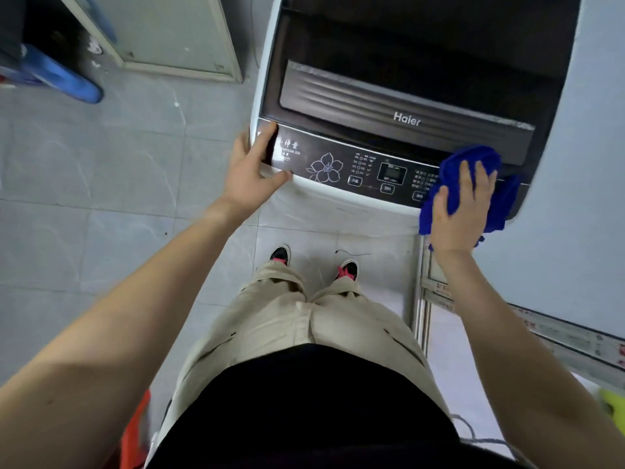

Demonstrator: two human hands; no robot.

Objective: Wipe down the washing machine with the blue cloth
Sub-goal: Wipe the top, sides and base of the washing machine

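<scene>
A top-loading washing machine (399, 96) with a dark lid and a dark control panel stands in front of me. The blue cloth (473, 164) lies bunched over the panel's right end and front right corner. My right hand (463, 211) presses flat on the cloth, fingers spread over it. My left hand (250, 167) grips the panel's front left corner, thumb under the edge and fingers on top. The panel's flower print and buttons show between my hands.
A pale wall (581, 164) runs close along the machine's right side. Grey tiled floor (101, 181) spreads to the left, with a cabinet (176, 32) and a blue object (64, 76) at the far left. My legs and shoes (314, 262) stand before the machine.
</scene>
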